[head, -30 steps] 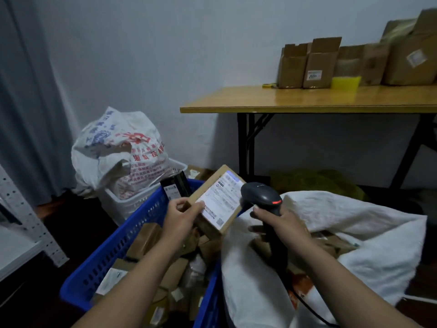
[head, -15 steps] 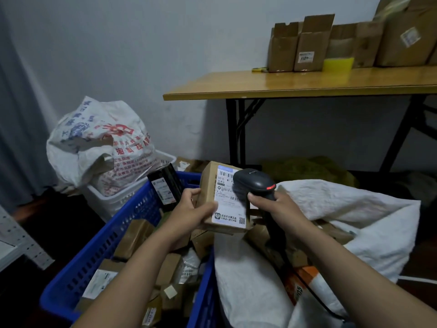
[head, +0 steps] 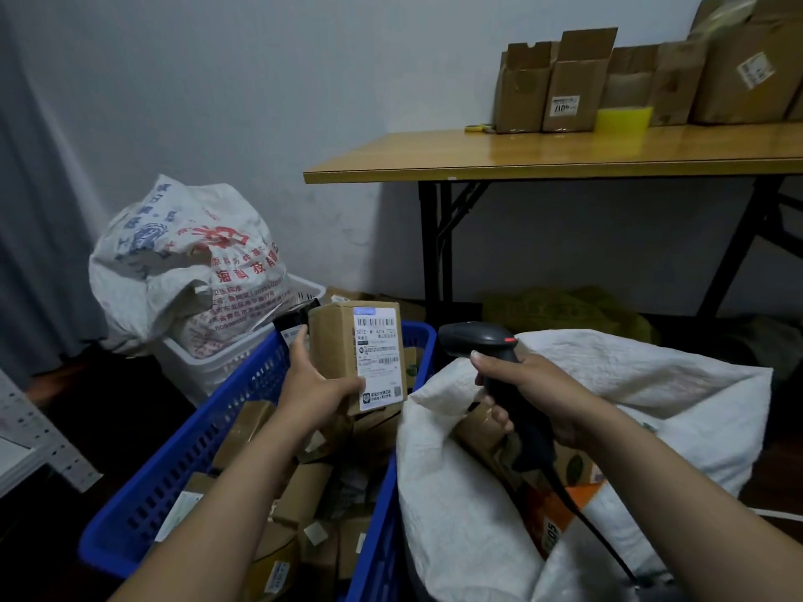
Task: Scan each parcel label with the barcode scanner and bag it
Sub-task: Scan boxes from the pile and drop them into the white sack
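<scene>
The scanner [head: 478,341], gripped by the right hand [head: 539,393], has pulled back from the label [head: 377,354]. The left hand [head: 313,384] grips the box [head: 334,341] over the basket [head: 195,454] corner. Probably scanned; sack [head: 643,384] next.

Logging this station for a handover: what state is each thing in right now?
parcel: held upright by left hand, label facing camera.
barcode scanner: gripped by right hand, apart from parcel.
white sack: mouth open.
blue crate: holds boxed parcels.
cardboard boxes on table: top flaps open.
</scene>
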